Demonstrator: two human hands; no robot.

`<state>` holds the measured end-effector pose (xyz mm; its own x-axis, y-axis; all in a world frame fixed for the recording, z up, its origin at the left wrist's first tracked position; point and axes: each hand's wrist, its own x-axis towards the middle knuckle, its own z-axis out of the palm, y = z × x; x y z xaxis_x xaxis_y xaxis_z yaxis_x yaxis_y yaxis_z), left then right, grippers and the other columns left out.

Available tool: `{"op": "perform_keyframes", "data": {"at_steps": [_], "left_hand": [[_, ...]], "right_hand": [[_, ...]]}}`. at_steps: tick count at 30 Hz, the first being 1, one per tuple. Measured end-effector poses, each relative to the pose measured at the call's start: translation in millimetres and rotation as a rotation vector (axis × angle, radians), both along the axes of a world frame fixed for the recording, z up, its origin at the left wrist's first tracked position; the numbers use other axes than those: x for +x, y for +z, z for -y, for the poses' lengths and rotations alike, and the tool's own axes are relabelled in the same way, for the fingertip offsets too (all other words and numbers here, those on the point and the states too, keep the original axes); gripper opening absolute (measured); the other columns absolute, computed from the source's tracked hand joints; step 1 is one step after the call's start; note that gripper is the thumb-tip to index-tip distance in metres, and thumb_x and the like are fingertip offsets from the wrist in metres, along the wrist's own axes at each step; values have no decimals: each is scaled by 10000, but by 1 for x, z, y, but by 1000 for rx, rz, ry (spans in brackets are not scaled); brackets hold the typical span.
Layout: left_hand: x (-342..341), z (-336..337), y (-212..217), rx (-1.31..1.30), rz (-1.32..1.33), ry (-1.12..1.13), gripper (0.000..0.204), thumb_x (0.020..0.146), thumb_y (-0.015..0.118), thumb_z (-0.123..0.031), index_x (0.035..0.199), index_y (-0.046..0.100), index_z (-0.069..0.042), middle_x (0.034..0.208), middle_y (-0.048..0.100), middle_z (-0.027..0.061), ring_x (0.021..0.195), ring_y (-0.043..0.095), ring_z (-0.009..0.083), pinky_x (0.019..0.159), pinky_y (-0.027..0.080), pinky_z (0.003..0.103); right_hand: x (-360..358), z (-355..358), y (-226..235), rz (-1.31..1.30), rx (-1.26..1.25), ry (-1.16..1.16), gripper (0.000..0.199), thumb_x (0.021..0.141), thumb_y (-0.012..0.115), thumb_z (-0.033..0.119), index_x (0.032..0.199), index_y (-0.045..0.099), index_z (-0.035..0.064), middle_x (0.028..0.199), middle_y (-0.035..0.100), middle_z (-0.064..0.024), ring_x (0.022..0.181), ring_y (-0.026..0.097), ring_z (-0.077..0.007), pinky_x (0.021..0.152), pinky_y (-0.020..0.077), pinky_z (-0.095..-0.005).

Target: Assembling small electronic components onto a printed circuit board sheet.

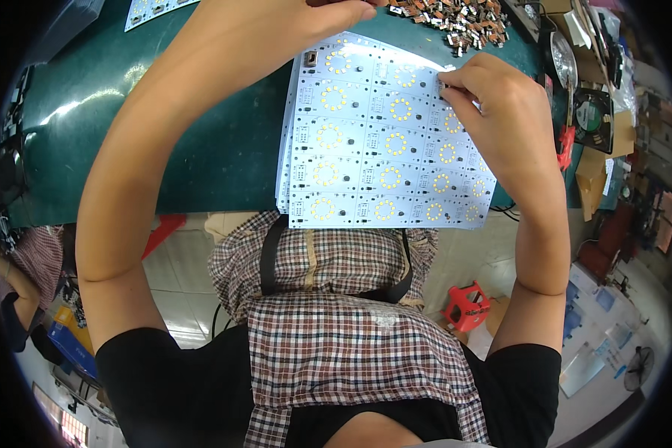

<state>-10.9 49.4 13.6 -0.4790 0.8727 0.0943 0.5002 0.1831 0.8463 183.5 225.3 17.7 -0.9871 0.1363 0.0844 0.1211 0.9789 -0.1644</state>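
Observation:
A stack of white LED circuit boards (366, 166) lies at the table's near edge, its top panel divided into cells with rings of yellow LEDs. One small metal-and-brown component (310, 59) sits on its upper left cell. My right hand (496, 101) is over the panel's upper right edge, thumb and forefinger pinched together at the surface. Whatever is between those fingertips is too small to make out. My left hand (339, 15) reaches across beyond the boards, beside a pile of small brown-and-silver components (461, 21). The top of the picture cuts off most of its fingers.
The boards rest on a green tabletop (224, 164). Another white circuit board (153, 11) lies at the far left. At the right are a black fan (593, 121) and cardboard (591, 179). A red stool (468, 305) stands on the floor. Another person's arm (23, 291) shows at the left.

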Motion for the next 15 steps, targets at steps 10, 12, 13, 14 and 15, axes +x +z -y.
{"op": "perform_keyframes", "data": {"at_steps": [10,12,13,14,15], "left_hand": [[23,14,5,-15,177,-70,101,907,725,-26,991,718,30,826,733,72,749,672,89,677,540,246],[26,16,2,13,145,-96,117,899,734,-27,997,717,36,850,748,108,763,688,94,677,550,253],[28,16,1,15,147,-94,117,899,734,-27,997,717,36,850,748,108,763,688,94,677,550,253],[29,16,0,21,181,-90,129,894,738,-25,1005,716,36,851,748,104,763,689,94,677,551,252],[30,16,0,26,214,-86,140,889,743,-23,1012,715,37,851,749,100,763,690,95,677,552,250]], "right_hand": [[2,-1,5,58,31,-1,101,850,707,80,888,763,4,859,691,-155,826,688,-355,745,557,-442],[4,1,5,58,47,0,106,857,704,79,899,761,0,865,691,-161,824,687,-358,744,554,-444],[5,2,5,45,26,4,110,859,704,79,910,759,-2,862,690,-164,817,683,-364,739,551,-448],[5,2,5,32,4,8,115,862,704,80,922,757,-3,859,688,-166,810,679,-370,735,547,-453],[6,1,4,33,7,9,115,862,704,80,922,757,-3,859,688,-166,810,679,-370,735,547,-453]]}}
